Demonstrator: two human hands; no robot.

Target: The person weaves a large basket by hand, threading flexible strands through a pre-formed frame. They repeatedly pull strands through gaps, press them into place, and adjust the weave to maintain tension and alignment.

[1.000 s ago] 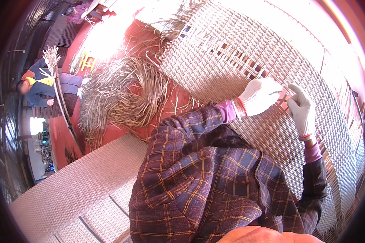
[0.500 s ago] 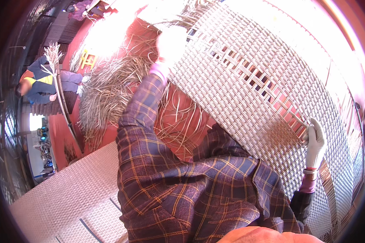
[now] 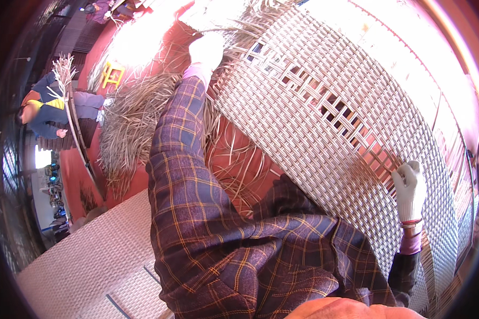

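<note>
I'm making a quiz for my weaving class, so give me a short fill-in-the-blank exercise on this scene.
1. Both hands wear white ____.
2. The left hand is stretched far out over the upper edge of the woven ____ panel.
3. The right hand rests against the panel beside a patch of ____ gaps.
Missing words: gloves; wicker; unwoven

left hand: a second ago in its white glove beside the other hand at the right of the pale woven strip panel; now flung far up and left, at the panel's far left edge, just by the heap of loose straw-coloured strips.
left sleeve: plaid arm now stretched long across the middle of the view.
right hand: slipped lower and nearer on the panel's right side, gloved fingers against the weave; grip unclear.
open gaps in weave: more of them uncovered.
</note>
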